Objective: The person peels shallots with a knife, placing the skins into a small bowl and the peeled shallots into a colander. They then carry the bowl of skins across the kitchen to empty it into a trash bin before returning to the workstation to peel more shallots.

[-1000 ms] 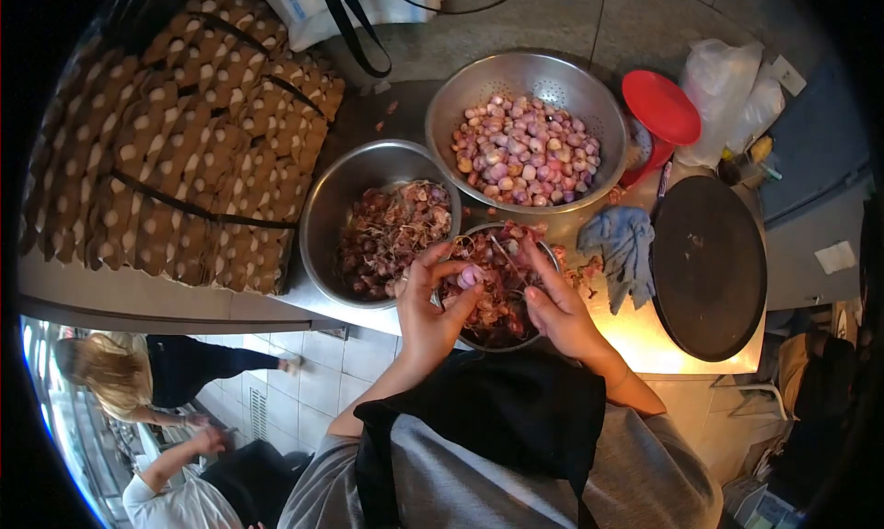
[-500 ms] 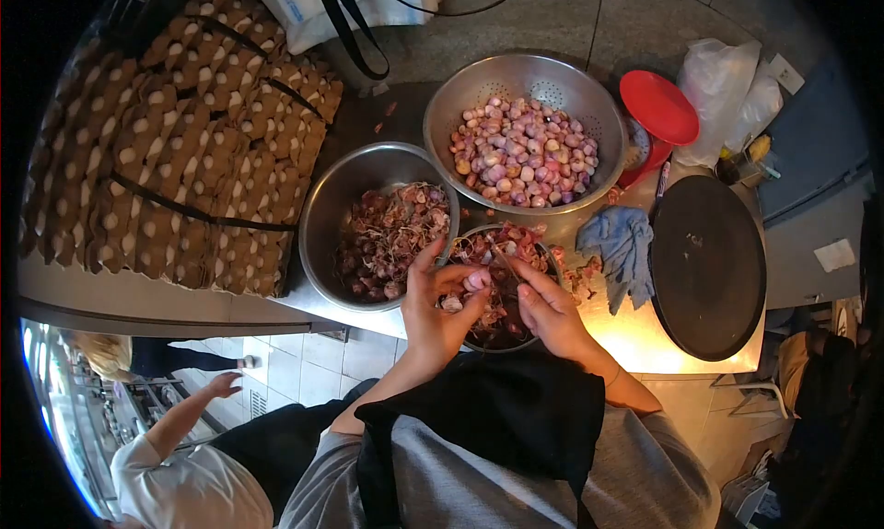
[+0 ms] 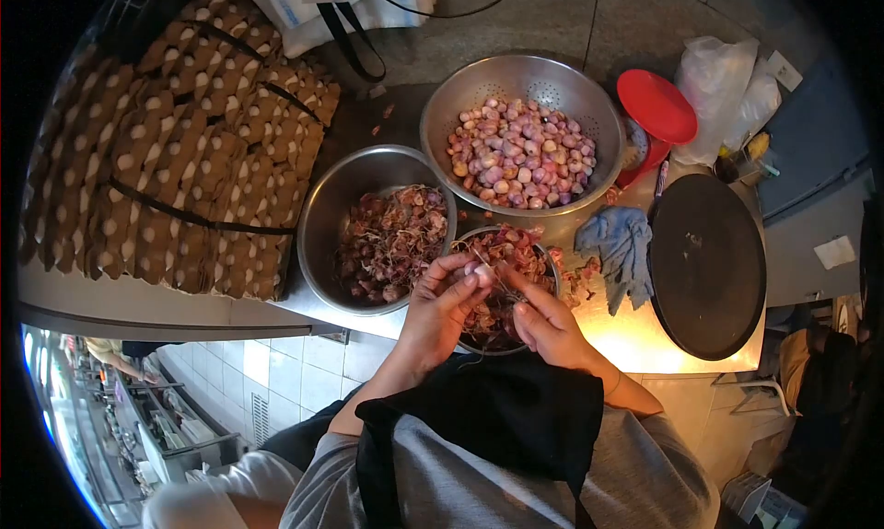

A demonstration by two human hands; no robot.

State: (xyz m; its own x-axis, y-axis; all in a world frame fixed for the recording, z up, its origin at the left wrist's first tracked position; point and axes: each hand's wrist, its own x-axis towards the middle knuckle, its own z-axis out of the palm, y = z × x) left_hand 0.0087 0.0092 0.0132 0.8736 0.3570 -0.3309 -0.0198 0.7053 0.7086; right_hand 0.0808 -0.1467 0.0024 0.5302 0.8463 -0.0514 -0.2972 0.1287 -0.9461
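My left hand (image 3: 433, 308) pinches a pale pink shallot (image 3: 483, 274) between thumb and fingers. Close beside it, my right hand (image 3: 551, 325) grips a small knife (image 3: 505, 286), its thin blade against the shallot; the handle is hidden in my fingers. Both hands are over a smaller metal bowl (image 3: 556, 269) of papery red skins. To the left stands a steel bowl (image 3: 313, 276) of unpeeled shallots with dry roots. Behind the hands, a perforated steel colander (image 3: 594, 87) holds a heap of peeled shallots (image 3: 525, 151).
Stacked egg trays (image 3: 175, 161) with black straps fill the left. Right of the bowls lie a blue cloth (image 3: 615, 248) and a round black tray (image 3: 709, 267). A red-topped scale (image 3: 657, 105) and plastic bags (image 3: 718, 96) stand behind. Another person's pale sleeve (image 3: 221, 497) shows lower left.
My left hand has turned the shallot, and the knife blade now crosses in front of it. At lower left, the co-worker has moved lower, and the outstretched arm is gone from there.
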